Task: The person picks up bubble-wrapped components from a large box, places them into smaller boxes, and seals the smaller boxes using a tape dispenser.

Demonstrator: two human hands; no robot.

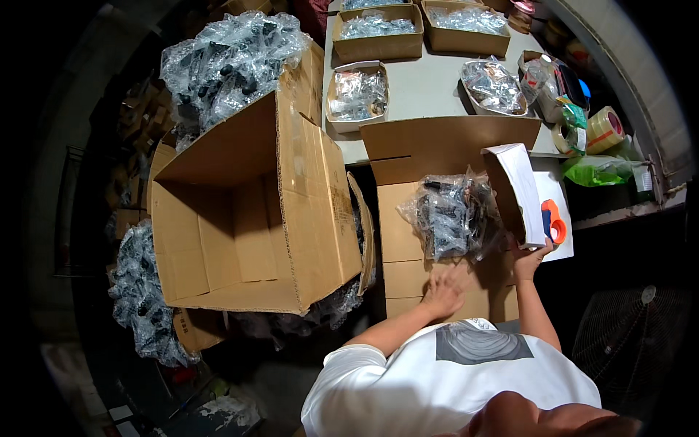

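Note:
A flat cardboard sheet with creases point(400, 247) lies in front of me, its far panel standing up. On it rests a clear plastic bag of dark parts point(455, 218). My left hand point(445, 289), slightly blurred, lies on the cardboard just nearer to me than the bag, fingers stretched out and holding nothing. At the right side, my right hand point(531, 261) is closed on the near corner of a raised cardboard flap point(515, 193), brown inside with a white outer face. Its fingertips are partly hidden behind the flap.
Left of the sheet stands a big open carton point(218, 240), with bagged dark parts point(226, 69) heaped behind it. Small boxes of bagged pieces point(378, 40) stand on the far table. An orange tape dispenser point(555, 222), tape rolls point(604, 131) and a fan point(633, 342) are to the right.

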